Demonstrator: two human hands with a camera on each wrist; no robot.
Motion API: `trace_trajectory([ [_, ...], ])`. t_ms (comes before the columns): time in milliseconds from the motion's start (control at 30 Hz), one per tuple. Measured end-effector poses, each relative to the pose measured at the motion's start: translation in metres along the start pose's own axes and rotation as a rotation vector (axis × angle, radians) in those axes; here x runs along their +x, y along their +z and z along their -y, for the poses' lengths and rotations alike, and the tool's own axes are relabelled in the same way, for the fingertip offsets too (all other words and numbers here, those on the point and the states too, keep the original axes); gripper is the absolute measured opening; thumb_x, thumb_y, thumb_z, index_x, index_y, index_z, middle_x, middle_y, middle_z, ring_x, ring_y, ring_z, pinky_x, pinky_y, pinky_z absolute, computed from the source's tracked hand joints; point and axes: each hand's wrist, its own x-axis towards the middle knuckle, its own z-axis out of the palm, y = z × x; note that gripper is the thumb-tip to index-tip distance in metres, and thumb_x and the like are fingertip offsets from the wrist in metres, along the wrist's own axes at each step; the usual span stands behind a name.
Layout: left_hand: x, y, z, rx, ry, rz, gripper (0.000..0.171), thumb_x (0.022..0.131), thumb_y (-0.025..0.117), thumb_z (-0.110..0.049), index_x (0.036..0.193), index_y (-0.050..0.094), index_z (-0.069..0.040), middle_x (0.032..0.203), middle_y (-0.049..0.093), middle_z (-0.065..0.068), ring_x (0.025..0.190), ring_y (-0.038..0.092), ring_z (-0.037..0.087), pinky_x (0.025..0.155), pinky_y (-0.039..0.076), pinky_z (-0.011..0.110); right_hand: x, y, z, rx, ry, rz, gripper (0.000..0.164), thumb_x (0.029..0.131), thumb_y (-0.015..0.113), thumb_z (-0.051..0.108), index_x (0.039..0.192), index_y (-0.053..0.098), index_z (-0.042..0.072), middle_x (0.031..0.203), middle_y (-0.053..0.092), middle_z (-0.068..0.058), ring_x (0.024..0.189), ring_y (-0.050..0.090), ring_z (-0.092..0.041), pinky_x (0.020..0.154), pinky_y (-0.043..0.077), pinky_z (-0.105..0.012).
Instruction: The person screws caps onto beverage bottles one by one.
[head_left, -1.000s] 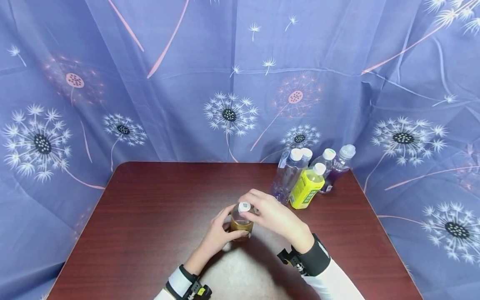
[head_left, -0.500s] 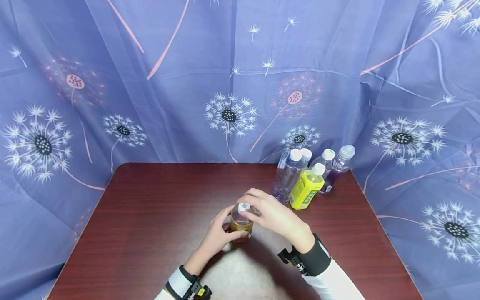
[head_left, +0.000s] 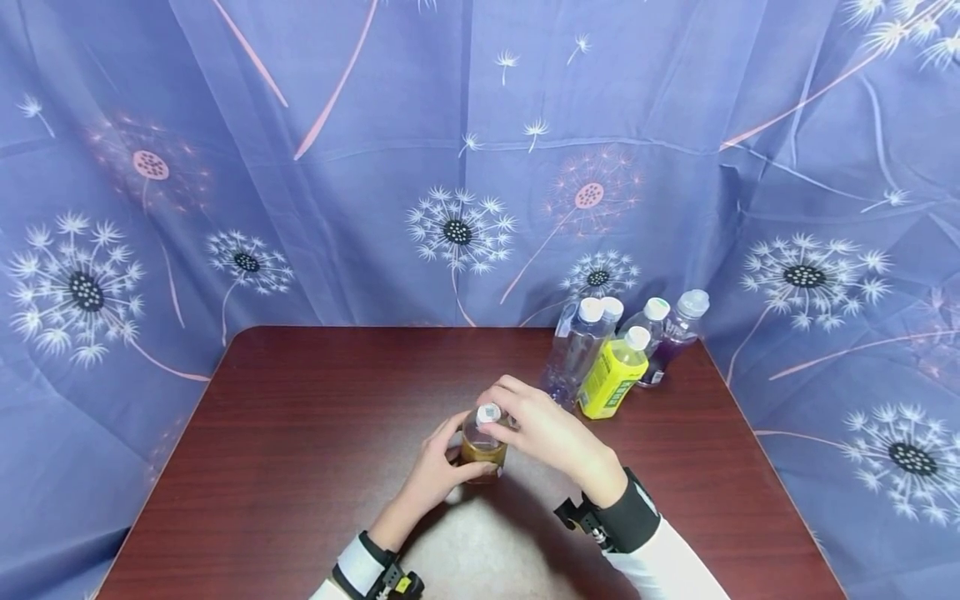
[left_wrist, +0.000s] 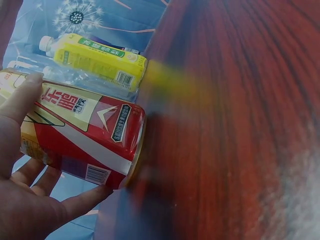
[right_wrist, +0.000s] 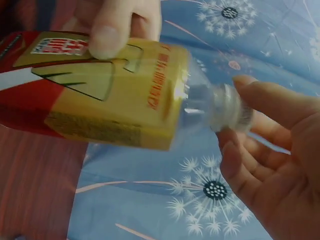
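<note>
A drink bottle (head_left: pixel 480 452) with a red and gold label stands upright on the table in front of me. My left hand (head_left: pixel 437 464) grips its body, the thumb lying across the label (left_wrist: pixel 87 125) in the left wrist view. At the top, my right hand (head_left: pixel 551 429) pinches the white cap (head_left: pixel 489 413) between thumb and fingers. In the right wrist view the cap (right_wrist: pixel 230 107) sits on the clear neck, blurred, with the thumb on one side and fingers on the other. The label hides most of the contents.
Several other bottles stand at the back right of the dark red table (head_left: pixel 337 400): a yellow-labelled one (head_left: pixel 615 379), a tall clear one (head_left: pixel 572 358) and a purple one (head_left: pixel 675 337) among them. A blue dandelion-print curtain (head_left: pixel 360 208) hangs behind.
The mark on the cap's top has turned slightly between frames, and the right fingers have shifted a little around it. The bottle and left hand stay in place.
</note>
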Motion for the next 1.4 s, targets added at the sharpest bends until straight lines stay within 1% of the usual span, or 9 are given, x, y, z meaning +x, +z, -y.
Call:
trace_trajectory([
  [133, -0.0002, 0.0, -0.0004, 0.001, -0.004, 0.0, 0.071, 0.081, 0.092, -0.018, 0.144, 0.058, -0.018, 0.134, 0.063, 0.007, 0.119, 0.065, 0.031, 0.101, 0.058, 0.039, 0.0003, 0.002, -0.0002, -0.013, 0.026, -0.007, 0.029, 0.092, 0.081, 0.02, 0.115, 0.068, 0.007, 0.109, 0.064, -0.003, 0.093, 0.065, -0.013, 0.082, 0.059, -0.026],
  [267, -0.0004, -0.0001, -0.0001, 0.002, -0.004, 0.002, 0.071, 0.081, 0.092, -0.018, 0.144, 0.058, -0.018, 0.135, 0.062, 0.007, 0.122, 0.062, 0.034, 0.102, 0.057, 0.038, -0.001, 0.0003, -0.0001, 0.017, 0.009, 0.01, 0.031, 0.092, 0.081, 0.014, 0.12, 0.07, 0.006, 0.115, 0.065, -0.003, 0.099, 0.066, -0.013, 0.085, 0.06, -0.027],
  [467, -0.001, -0.0007, -0.0007, -0.005, -0.009, 0.0, 0.072, 0.081, 0.092, -0.016, 0.144, 0.058, -0.02, 0.135, 0.062, 0.007, 0.119, 0.066, 0.03, 0.1, 0.058, 0.04, -0.0005, 0.0061, -0.0021, -0.017, 0.02, -0.034, 0.023, 0.091, 0.082, 0.015, 0.108, 0.067, 0.009, 0.103, 0.062, -0.001, 0.089, 0.063, -0.012, 0.079, 0.059, -0.026],
  [700, -0.001, -0.0008, -0.0009, 0.005, -0.011, 0.001, 0.072, 0.081, 0.092, -0.017, 0.144, 0.058, -0.019, 0.135, 0.062, 0.007, 0.117, 0.067, 0.028, 0.1, 0.058, 0.038, -0.001, 0.0026, -0.0013, -0.006, -0.026, -0.006, 0.031, 0.092, 0.081, 0.013, 0.119, 0.069, 0.006, 0.114, 0.065, -0.004, 0.097, 0.066, -0.013, 0.083, 0.06, -0.025],
  [867, -0.0009, -0.0007, -0.0002, 0.006, -0.012, 0.0, 0.072, 0.081, 0.092, -0.017, 0.145, 0.058, -0.018, 0.136, 0.062, 0.008, 0.118, 0.067, 0.028, 0.1, 0.058, 0.039, 0.0006, 0.0054, -0.0011, -0.014, 0.011, -0.031, 0.024, 0.091, 0.083, 0.017, 0.108, 0.068, 0.008, 0.103, 0.063, -0.001, 0.089, 0.063, -0.013, 0.078, 0.059, -0.026],
  [1000, -0.0011, 0.0001, -0.0002, 0.02, -0.023, 0.0, 0.073, 0.082, 0.092, -0.019, 0.146, 0.057, -0.016, 0.138, 0.061, 0.009, 0.122, 0.063, 0.03, 0.101, 0.057, 0.038, -0.0003, 0.0051, -0.0006, -0.012, 0.044, -0.018, 0.034, 0.091, 0.083, 0.021, 0.118, 0.068, 0.006, 0.11, 0.064, -0.004, 0.093, 0.065, -0.014, 0.082, 0.059, -0.028],
  [1100, -0.0011, -0.0005, -0.0002, 0.019, -0.024, 0.003, 0.073, 0.081, 0.092, -0.018, 0.145, 0.057, -0.015, 0.138, 0.06, 0.009, 0.124, 0.062, 0.033, 0.101, 0.057, 0.039, -0.0018, 0.0009, -0.0018, 0.005, 0.016, 0.012, 0.035, 0.093, 0.08, 0.017, 0.124, 0.069, 0.005, 0.117, 0.066, -0.005, 0.103, 0.066, -0.016, 0.089, 0.059, -0.03],
  [1267, -0.0009, -0.0016, -0.0002, 0.003, -0.016, 0.003, 0.073, 0.081, 0.092, -0.016, 0.145, 0.057, -0.018, 0.136, 0.061, 0.007, 0.124, 0.061, 0.035, 0.101, 0.057, 0.039, -0.0015, 0.002, -0.003, 0.016, -0.011, -0.026, 0.021, 0.093, 0.08, 0.013, 0.111, 0.07, 0.01, 0.107, 0.066, 0.0, 0.097, 0.064, -0.013, 0.084, 0.059, -0.028],
  [1400, -0.0009, -0.0013, 0.0008, -0.005, -0.018, 0.005, 0.072, 0.082, 0.091, -0.017, 0.145, 0.057, -0.02, 0.136, 0.062, 0.006, 0.123, 0.062, 0.036, 0.101, 0.057, 0.038, -0.0014, 0.0047, -0.0025, 0.022, 0.019, -0.035, 0.026, 0.092, 0.081, 0.016, 0.113, 0.068, 0.009, 0.108, 0.065, -0.001, 0.095, 0.064, -0.012, 0.084, 0.059, -0.027],
])
